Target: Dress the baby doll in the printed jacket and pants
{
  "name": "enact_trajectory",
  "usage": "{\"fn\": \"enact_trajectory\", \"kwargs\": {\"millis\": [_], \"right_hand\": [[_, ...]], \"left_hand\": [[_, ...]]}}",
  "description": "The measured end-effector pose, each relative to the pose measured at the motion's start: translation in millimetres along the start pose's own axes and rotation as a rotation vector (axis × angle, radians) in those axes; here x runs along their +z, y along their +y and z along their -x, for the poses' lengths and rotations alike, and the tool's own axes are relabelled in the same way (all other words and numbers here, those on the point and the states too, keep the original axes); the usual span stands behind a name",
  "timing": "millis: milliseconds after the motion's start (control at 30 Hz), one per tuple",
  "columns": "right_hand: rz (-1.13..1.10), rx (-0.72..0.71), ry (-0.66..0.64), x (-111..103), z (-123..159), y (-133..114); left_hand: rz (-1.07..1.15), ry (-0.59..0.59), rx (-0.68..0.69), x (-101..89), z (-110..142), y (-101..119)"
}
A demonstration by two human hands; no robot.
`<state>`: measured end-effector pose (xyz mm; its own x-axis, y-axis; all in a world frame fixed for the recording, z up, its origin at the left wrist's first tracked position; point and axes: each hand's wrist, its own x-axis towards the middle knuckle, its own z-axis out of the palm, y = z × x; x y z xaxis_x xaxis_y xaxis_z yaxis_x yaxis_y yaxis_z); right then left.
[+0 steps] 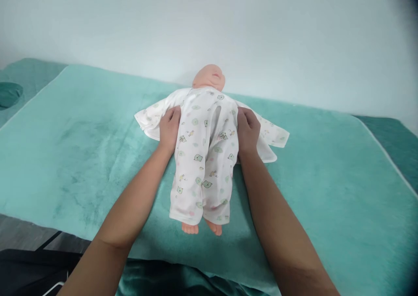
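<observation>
Two bare hands are well apart from each other, one at each side of a baby doll with a smooth pinkish head (209, 76) and small bare feet, which lies face up between them on a teal plush cover (98, 126). The left hand (170, 124) is curled against the near side of white cloth trousers (192, 156) printed with green bear faces, yellow figures and pale spots; the right hand (248, 126) is curled in the same way against their opposite side. The fingertips of both are hidden at the cloth, so whether either hand is clamped on it cannot be told. The trousers cover the doll's front from just below the neck, up beyond the hands, down to the ankles, with the feet showing out of the hems on the side nearer the wearer. A white long-sleeved cloth top (274, 135) with a faint print lies spread beneath the trousers, one sleeve reaching outward past each hand. The doll's head lies farther out than both hands, close to a plain pale wall (277, 39). Well to the left of the left hand, a round dark green patch (9, 95) shows at the view's edge.
</observation>
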<state>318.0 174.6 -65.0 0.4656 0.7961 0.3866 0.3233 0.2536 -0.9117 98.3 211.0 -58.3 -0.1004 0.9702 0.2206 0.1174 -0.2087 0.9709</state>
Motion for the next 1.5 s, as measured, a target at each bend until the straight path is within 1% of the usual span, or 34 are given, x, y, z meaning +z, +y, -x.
{"fn": "enact_trajectory", "kwargs": {"millis": [100,167,233,300,367,467,567,633,700,800,867,933,1033,1167,1233,1367,1400,1467,1500], "right_hand": [[-0.014,-0.067,-0.036,-1,3,-3],[-0.029,-0.114,-0.102,-2,5,-4],[-0.035,-0.138,-0.175,-4,9,-4],[-0.016,-0.122,-0.222,-6,16,-4],[0.026,-0.075,-0.241,-8,27,-6],[0.085,0.007,-0.256,-12,55,-16],[0.059,0.052,-0.292,-19,92,-29],[-0.004,0.081,-0.299,-27,117,-36],[-0.044,0.08,-0.284,-37,142,-40],[0.011,0.003,-0.247,-56,178,-45],[0.084,-0.034,-0.221,-69,201,-49],[0.139,-0.033,-0.198,-79,222,-53],[0.194,0.005,-0.229,-87,243,-60],[0.26,0.024,-0.297,-88,248,-63],[0.278,-0.014,-0.322,-86,247,-61],[0.37,-0.179,-0.326,-82,246,-60],[0.385,-0.202,-0.322,-82,247,-60],[0.372,-0.192,-0.314,-82,248,-60],[0.344,-0.157,-0.305,-82,249,-60]], "left_hand": [[0.01,-0.004,0.033,-0.8,2,-1],[0.001,-0.017,0.075,-3.3,5,-2],[-0.039,-0.062,0.144,-8.0,11,-2],[-0.08,-0.123,0.192,-14.7,21,-3],[-0.101,-0.165,0.167,-22.8,37,-4],[-0.124,-0.154,0.122,-37.9,71,-5],[-0.14,-0.111,0.159,-57.3,114,-3],[-0.137,-0.111,0.176,-71.7,147,1],[-0.13,-0.16,0.185,-84.9,181,5],[-0.129,-0.267,0.192,-98.4,229,9],[-0.17,-0.298,0.201,-101.9,254,9],[-0.239,-0.299,0.208,-101.7,270,7],[-0.341,-0.258,0.22,-96.5,276,3],[-0.417,-0.175,0.244,-86.0,270,4],[-0.449,-0.164,0.241,-81.4,266,6],[-0.472,-0.185,0.247,-76.2,263,10],[-0.464,-0.186,0.251,-75.5,263,11],[-0.424,-0.188,0.262,-74.4,262,12],[-0.39,-0.185,0.27,-74.1,261,13]]}}
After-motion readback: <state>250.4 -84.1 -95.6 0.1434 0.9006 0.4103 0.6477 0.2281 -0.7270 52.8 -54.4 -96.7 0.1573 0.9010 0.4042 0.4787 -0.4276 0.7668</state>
